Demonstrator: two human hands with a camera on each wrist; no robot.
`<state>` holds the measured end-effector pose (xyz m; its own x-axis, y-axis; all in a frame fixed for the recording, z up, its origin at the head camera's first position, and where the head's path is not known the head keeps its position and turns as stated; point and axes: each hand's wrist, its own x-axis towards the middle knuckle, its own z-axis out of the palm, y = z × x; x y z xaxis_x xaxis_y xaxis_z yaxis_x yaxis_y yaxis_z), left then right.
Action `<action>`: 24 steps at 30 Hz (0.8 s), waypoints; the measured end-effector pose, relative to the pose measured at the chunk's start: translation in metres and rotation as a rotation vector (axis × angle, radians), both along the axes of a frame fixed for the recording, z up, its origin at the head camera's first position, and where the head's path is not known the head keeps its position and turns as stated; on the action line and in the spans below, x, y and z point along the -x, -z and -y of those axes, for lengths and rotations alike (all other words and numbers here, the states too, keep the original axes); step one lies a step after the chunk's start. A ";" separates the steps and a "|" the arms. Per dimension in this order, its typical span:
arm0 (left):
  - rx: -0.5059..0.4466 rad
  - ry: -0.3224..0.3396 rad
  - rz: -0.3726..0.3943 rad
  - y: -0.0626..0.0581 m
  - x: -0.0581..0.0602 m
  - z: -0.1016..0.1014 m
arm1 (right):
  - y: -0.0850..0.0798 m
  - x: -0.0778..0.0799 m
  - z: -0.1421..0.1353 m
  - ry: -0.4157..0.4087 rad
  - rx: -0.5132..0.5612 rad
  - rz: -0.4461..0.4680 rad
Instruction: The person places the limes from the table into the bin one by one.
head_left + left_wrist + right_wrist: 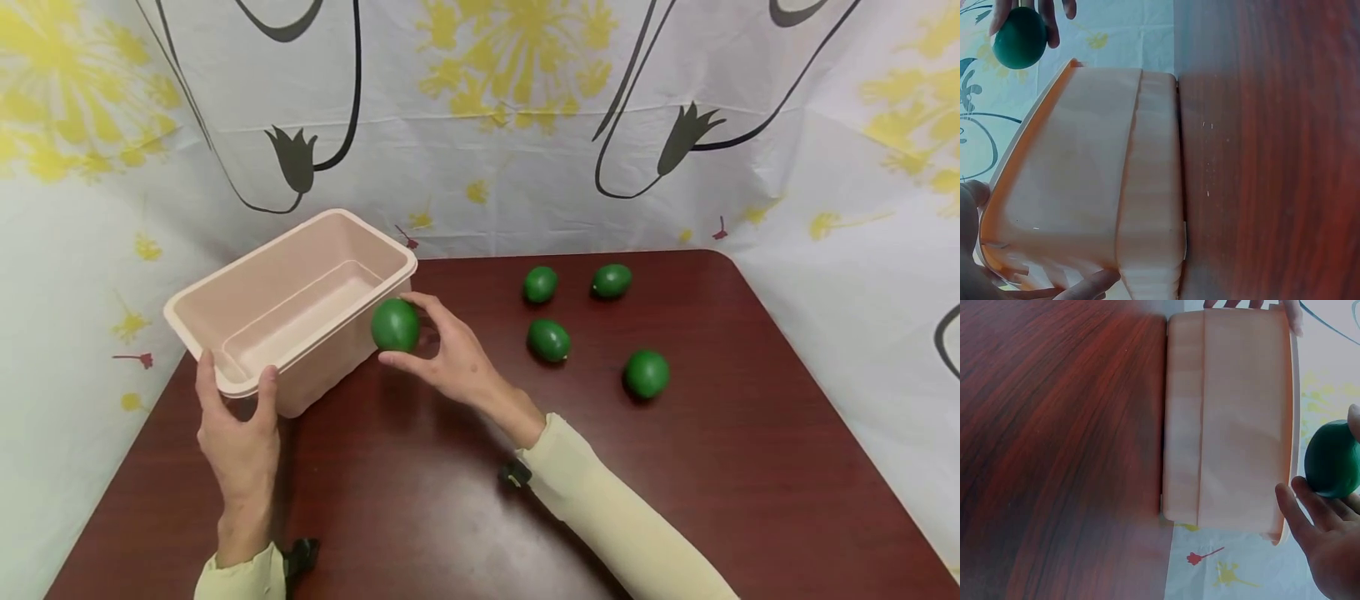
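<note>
A pale pink plastic bin (337, 342) stands on the table at the left, its inside bare in the head view. My left hand (242, 442) holds its near corner, with the thumb and fingers spread about the rim; the left wrist view has fingers along the bin's end wall. Between thumb and fingers, my right hand (457, 354) grips a green lime (395, 326). That lime is in the air just outside the bin's long right side, near rim height. In the right wrist view the held lime (1333, 459) is beside the rim, partly cut off by the frame edge.
Several more limes lie to the right on the dark red-brown table (420, 517): two at the back, one lime (549, 340) in the middle and another lime (646, 374) farther right. A patterned white cloth (480, 150) hangs behind the table's back edge.
</note>
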<state>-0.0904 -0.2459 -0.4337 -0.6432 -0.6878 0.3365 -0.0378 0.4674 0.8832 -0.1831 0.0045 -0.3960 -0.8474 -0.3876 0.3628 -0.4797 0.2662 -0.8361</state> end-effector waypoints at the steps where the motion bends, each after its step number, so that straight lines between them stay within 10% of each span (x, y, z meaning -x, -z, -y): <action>1: 0.003 -0.001 -0.003 0.000 0.000 0.000 | -0.001 0.000 0.000 0.000 0.001 -0.003; 24: -0.002 0.010 -0.003 0.001 -0.001 -0.001 | -0.006 -0.003 0.005 -0.009 0.040 -0.065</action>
<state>-0.0893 -0.2454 -0.4346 -0.6492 -0.6818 0.3371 -0.0301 0.4659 0.8843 -0.1802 -0.0004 -0.3898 -0.8184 -0.3789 0.4321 -0.5352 0.2286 -0.8132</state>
